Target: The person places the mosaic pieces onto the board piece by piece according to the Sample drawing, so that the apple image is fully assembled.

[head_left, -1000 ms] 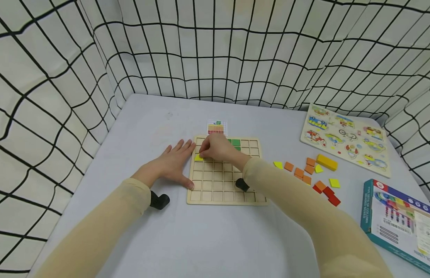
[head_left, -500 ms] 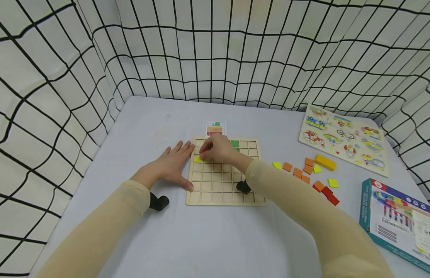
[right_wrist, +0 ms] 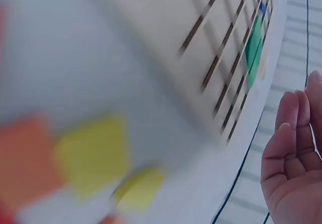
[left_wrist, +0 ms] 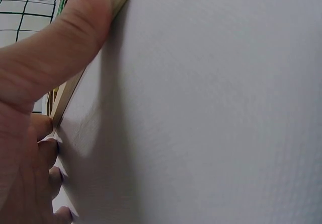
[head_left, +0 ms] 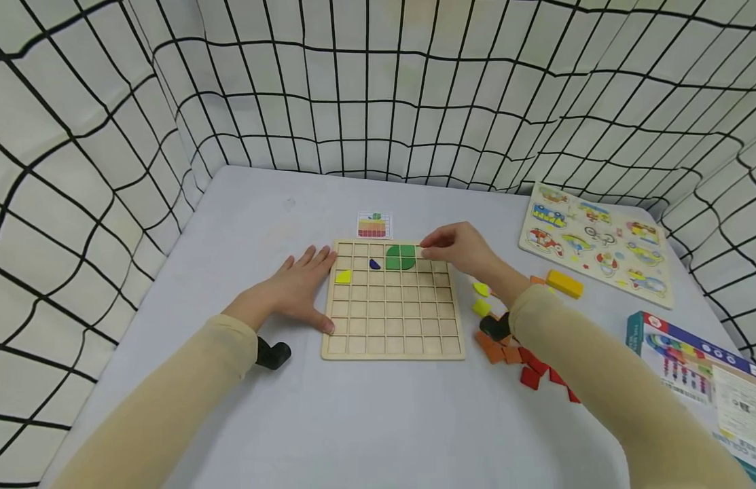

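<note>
A wooden grid board (head_left: 392, 309) lies on the table with green tiles (head_left: 401, 257) forming a rounded shape, a small dark blue piece (head_left: 374, 264) and a yellow tile (head_left: 343, 276) with one rounded corner. My left hand (head_left: 292, 288) rests spread along the board's left edge; its thumb (left_wrist: 75, 30) touches that edge in the left wrist view. Over the board's top right corner is my right hand (head_left: 466, 250), fingers loosely bent. Seen from the right wrist, no piece shows in its fingers (right_wrist: 287, 143).
A small pattern card (head_left: 374, 225) lies behind the board. To its right are loose yellow tiles (head_left: 481, 308), orange tiles (head_left: 489, 348) and red tiles (head_left: 530, 377), partly under the right forearm. Further right sit a yellow block (head_left: 564, 283), a picture puzzle (head_left: 598, 238) and a box (head_left: 702, 380).
My right hand has left the yellow tile at the board's left side and moved right to the top right corner. The yellow tile stays in the grid; my left hand keeps its place.
</note>
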`<state>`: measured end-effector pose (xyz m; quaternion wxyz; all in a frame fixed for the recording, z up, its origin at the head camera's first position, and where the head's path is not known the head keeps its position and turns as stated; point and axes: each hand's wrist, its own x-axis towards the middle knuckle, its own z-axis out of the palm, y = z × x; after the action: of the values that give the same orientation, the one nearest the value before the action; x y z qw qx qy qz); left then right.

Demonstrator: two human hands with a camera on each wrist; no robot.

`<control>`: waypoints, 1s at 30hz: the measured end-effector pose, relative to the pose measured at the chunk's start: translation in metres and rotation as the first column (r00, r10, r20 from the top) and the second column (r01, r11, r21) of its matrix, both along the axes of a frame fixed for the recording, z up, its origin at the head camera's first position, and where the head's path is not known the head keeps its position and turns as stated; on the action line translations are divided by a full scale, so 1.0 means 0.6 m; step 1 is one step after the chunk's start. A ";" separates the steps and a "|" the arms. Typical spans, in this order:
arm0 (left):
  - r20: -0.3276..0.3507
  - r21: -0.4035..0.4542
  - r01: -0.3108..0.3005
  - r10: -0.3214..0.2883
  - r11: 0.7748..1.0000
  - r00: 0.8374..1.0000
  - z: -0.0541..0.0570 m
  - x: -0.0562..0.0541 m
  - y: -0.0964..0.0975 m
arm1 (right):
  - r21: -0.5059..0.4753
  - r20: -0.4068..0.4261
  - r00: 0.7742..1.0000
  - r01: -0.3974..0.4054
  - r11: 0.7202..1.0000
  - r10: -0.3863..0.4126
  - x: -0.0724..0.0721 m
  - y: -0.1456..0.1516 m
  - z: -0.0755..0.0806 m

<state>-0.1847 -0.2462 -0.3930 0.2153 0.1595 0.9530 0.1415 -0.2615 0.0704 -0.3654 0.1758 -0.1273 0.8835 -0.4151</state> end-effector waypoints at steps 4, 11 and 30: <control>0.004 -0.006 -0.005 0.005 1.000 1.000 0.002 -0.001 -0.002 | 0.088 0.004 0.999 0.049 0.995 -0.049 0.002 0.073 -0.004; 0.004 -0.014 -0.011 0.011 1.000 1.000 -0.002 -0.001 -0.006 | 0.222 0.044 0.998 0.033 0.974 -0.044 0.018 0.144 -0.014; -0.012 -0.022 0.009 -0.010 1.000 1.000 -0.011 -0.006 0.000 | 0.408 -0.017 0.994 -0.091 0.909 0.107 0.089 0.153 -0.041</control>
<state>-0.1886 -0.2459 -0.3995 0.2118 0.1625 0.9550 0.1289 -0.2080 0.1620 -0.3902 0.2019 -0.1405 0.9461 -0.2106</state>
